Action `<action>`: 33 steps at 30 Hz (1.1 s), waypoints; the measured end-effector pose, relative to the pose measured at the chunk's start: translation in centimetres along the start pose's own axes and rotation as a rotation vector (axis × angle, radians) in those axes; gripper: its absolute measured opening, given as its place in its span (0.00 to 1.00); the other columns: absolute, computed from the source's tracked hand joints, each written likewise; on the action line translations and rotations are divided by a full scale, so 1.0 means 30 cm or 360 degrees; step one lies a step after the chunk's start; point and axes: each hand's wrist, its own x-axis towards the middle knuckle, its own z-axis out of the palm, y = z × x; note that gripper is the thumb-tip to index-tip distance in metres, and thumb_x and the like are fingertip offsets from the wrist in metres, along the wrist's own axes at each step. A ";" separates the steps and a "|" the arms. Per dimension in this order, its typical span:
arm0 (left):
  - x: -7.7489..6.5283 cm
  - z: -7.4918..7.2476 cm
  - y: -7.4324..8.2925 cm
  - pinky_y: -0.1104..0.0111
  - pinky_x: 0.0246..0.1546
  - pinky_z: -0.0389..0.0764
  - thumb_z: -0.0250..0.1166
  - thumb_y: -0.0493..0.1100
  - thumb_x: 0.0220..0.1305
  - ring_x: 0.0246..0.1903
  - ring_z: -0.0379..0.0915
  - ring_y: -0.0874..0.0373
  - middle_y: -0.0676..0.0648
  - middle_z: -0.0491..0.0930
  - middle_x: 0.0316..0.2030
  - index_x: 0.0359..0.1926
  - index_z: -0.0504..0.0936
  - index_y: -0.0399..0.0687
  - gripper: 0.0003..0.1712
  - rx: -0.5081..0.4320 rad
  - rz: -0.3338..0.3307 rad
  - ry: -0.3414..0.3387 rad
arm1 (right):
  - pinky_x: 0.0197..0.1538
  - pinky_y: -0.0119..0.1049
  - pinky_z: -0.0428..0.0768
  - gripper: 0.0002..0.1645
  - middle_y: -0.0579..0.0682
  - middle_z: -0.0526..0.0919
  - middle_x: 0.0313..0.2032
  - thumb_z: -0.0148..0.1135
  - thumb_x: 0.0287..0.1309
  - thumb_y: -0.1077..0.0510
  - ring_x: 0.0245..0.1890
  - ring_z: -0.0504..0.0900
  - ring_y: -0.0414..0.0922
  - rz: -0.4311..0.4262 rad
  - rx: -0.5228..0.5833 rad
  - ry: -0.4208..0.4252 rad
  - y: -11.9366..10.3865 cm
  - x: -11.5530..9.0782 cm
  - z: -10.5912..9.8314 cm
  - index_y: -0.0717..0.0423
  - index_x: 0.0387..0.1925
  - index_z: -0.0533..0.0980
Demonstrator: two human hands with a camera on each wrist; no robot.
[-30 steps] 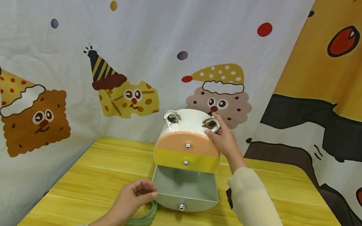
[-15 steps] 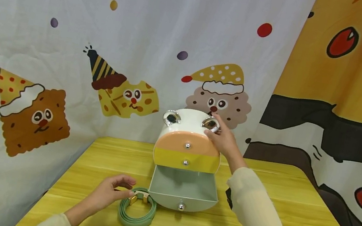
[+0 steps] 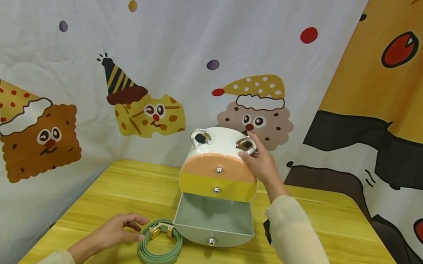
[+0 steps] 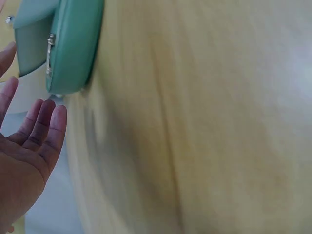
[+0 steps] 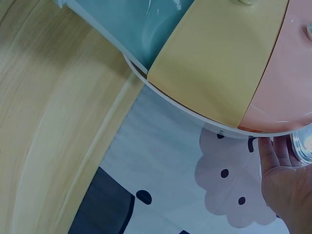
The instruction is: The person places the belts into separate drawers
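Note:
A coiled green belt (image 3: 160, 244) with a gold-coloured buckle lies on the table, against the left front of a small frog-shaped drawer box (image 3: 223, 143). The box's bottom grey-green drawer (image 3: 212, 237) is pulled out; its orange and yellow drawers are closed. My left hand (image 3: 110, 233) is just left of the belt, fingers relaxed and parted, holding nothing. In the left wrist view, a gap shows between the fingers and the belt (image 4: 75, 53). My right hand (image 3: 263, 162) holds the box at its right silver eye, thumb in front and fingers around the side; the fingertips are partly hidden.
The wooden table (image 3: 134, 184) ends behind the box, close to a printed curtain (image 3: 166, 48). A dark object (image 3: 267, 230) shows partly beside my right sleeve.
My left hand has moved left, away from the drawer and the belt, uncovering the whole coil and its buckle. My right hand has stayed on the box.

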 end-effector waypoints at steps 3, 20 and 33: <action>-0.002 0.001 -0.021 0.60 0.44 0.79 0.70 0.41 0.63 0.53 0.71 0.41 0.37 0.76 0.54 0.58 0.77 0.36 0.25 -0.0003 -0.0005 -0.0017 | 0.59 0.55 0.74 0.43 0.60 0.67 0.68 0.61 0.68 0.53 0.62 0.72 0.58 -0.0005 0.0007 0.0000 -0.001 0.001 0.001 0.30 0.77 0.52; -0.002 0.024 -0.077 0.64 0.44 0.79 0.72 0.38 0.60 0.48 0.73 0.47 0.37 0.76 0.54 0.61 0.74 0.33 0.29 -0.0135 -0.0047 -0.0194 | 0.60 0.56 0.73 0.42 0.59 0.67 0.68 0.61 0.69 0.52 0.62 0.71 0.59 -0.0004 0.0002 -0.0005 -0.003 -0.001 0.002 0.28 0.76 0.52; 0.001 0.025 -0.081 0.67 0.43 0.74 0.74 0.37 0.57 0.44 0.69 0.50 0.41 0.72 0.52 0.57 0.77 0.34 0.27 -0.0034 -0.0017 -0.0252 | 0.60 0.56 0.72 0.42 0.59 0.67 0.68 0.61 0.69 0.51 0.63 0.71 0.58 0.0007 -0.0007 0.0009 0.001 0.000 0.005 0.27 0.76 0.52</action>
